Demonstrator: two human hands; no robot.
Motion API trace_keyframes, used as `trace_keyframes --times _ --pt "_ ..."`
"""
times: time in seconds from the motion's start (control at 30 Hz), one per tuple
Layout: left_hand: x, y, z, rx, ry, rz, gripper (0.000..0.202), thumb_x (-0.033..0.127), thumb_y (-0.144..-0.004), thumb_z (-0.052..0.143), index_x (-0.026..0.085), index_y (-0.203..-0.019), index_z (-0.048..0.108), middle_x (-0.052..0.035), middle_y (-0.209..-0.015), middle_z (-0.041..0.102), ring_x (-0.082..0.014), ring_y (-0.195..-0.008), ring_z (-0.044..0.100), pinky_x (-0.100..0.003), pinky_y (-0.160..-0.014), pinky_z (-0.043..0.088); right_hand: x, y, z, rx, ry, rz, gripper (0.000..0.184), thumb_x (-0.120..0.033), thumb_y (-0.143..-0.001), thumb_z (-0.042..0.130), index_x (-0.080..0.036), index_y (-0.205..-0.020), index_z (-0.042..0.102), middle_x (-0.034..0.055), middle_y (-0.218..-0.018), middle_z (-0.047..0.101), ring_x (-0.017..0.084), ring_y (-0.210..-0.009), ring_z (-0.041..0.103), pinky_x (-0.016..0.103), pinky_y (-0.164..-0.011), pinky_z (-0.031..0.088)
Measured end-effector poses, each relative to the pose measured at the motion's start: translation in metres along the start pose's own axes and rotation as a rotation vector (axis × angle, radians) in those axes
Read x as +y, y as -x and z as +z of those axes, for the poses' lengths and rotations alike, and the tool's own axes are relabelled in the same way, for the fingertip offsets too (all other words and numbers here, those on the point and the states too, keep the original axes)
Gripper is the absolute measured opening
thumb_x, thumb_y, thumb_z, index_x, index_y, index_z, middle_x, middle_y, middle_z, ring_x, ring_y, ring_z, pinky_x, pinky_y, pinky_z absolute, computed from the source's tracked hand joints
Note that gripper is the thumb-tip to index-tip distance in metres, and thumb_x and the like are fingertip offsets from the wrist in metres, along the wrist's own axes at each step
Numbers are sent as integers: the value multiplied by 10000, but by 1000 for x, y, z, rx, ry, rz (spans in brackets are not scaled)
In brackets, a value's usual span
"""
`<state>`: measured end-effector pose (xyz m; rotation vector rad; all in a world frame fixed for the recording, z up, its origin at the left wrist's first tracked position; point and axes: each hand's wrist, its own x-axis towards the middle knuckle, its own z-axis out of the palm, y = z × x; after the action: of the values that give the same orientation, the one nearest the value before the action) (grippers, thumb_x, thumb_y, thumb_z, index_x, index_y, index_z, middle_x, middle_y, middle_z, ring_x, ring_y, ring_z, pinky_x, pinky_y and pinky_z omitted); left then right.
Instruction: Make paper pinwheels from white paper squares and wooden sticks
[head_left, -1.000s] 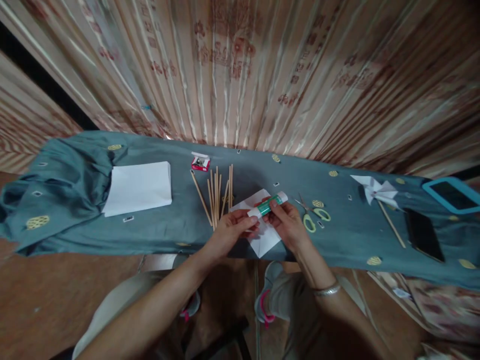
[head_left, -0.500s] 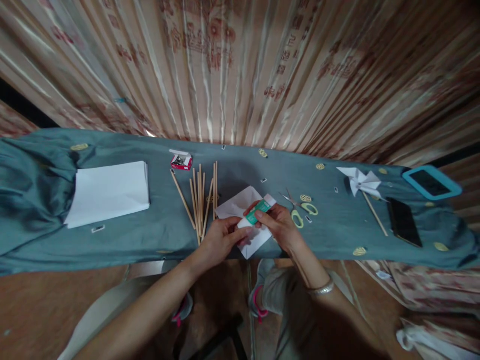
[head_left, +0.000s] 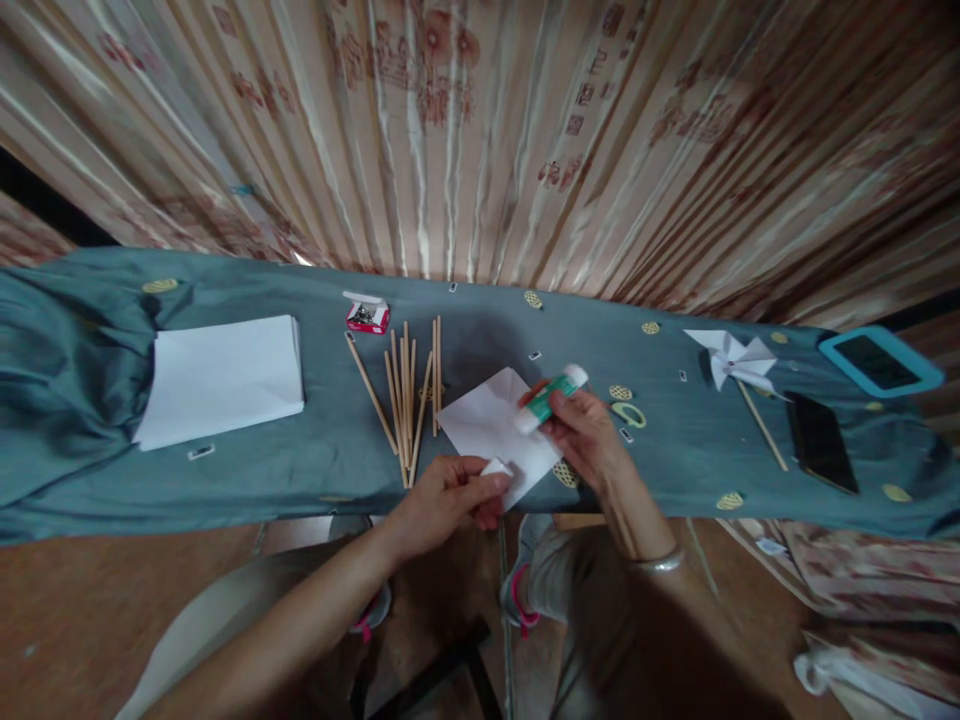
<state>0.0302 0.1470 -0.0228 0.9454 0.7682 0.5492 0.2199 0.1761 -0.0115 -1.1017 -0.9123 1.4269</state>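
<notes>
My right hand grips a green and white glue stick, tilted above the right part of a white paper square with crease lines. Between the fingers of my left hand is the white glue stick cap, apart from the tube, over the paper's near corner. Green-handled scissors lie just beyond my right hand, which hides most of them. Left of the paper lie several thin wooden sticks.
A stack of white paper lies at left on the teal cloth. Behind the sticks stands an open red box of small metal pieces. On the right are a paper pinwheel, a black phone and a blue-framed tablet.
The cap has come off the glue stick. My right hand has moved right with the tube, now covering most of the scissors, while my left hand has drawn nearer to me with the cap.
</notes>
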Motion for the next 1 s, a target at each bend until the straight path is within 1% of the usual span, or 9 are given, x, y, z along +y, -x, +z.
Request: trace_keyframes --times 0.07,0.2,0.33,0.43,0.57,0.7,0.8,0.9,1.0 --pt "-6 3 2 -23 -6 -21 463 577 -733 694 130 -640 619 -3 -580 582 -90 -525 518 -220 -561 416 -7 -2 -10 68 -2 -48 346 -519 -597 825 -228 -736 699 21 -708 692 124 -555 515 252 -494 416" --pt "-16 7 2 23 -104 48 384 521 -799 649 140 -755 648 -3 -644 601 -115 -592 545 -234 -609 437 -11 -3 -19 50 -68 -16 326 -481 -604 837 -222 -762 720 20 -724 706 96 -544 525 214 -471 437" --pt "-19 7 -5 93 -531 287 272 374 -878 603 159 -1026 681 -72 -939 702 -203 -878 624 -316 -816 481 -3 -6 -18 76 -246 66 281 -443 -630 839 -214 -727 709 -11 -688 693 42 -501 509 139 -440 432" --pt "-21 3 -10 81 -839 470 261 289 -902 583 181 -1132 641 -114 -1242 649 -262 -1188 541 -435 -1030 412 4 -10 -20 94 -284 100 225 -409 -693 806 -215 -730 697 -15 -690 683 38 -487 501 144 -449 458" --pt "-28 -5 -14 90 -1083 533 234 230 -908 565 176 -1128 622 -126 -1402 545 -290 -1397 350 -544 -1121 318 12 -12 -24 49 -276 153 209 -387 -722 784 -211 -736 671 -6 -710 673 63 -509 520 193 -482 501" --pt "-30 -9 -15 99 -1060 555 293 260 -939 513 163 -1206 581 -144 -1347 583 -257 -1308 480 -472 -1085 408 14 -11 -23 -2 -375 248 260 -392 -661 829 -212 -766 675 -17 -708 677 61 -513 520 174 -461 487" --pt "-27 -10 -18 159 -995 536 332 302 -965 453 166 -1251 554 -140 -1255 634 -226 -1182 589 -406 -1027 472 13 -9 -18 30 -391 266 263 -382 -622 853 -217 -737 684 -18 -706 697 58 -484 512 174 -456 487" --pt "-23 -11 -22 223 -1009 527 335 312 -969 431 174 -1245 562 -134 -1215 650 -236 -1144 611 -411 -1009 480 13 -8 -16 84 -322 234 248 -389 -626 844 -212 -711 691 7 -708 717 80 -466 525 211 -459 501" --pt "-21 -13 -23 220 -1067 536 327 295 -971 416 168 -1235 561 -135 -1182 660 -243 -1103 624 -423 -984 494 14 -8 -17 80 -262 212 266 -407 -627 830 -201 -740 705 22 -704 724 90 -472 545 217 -460 499"
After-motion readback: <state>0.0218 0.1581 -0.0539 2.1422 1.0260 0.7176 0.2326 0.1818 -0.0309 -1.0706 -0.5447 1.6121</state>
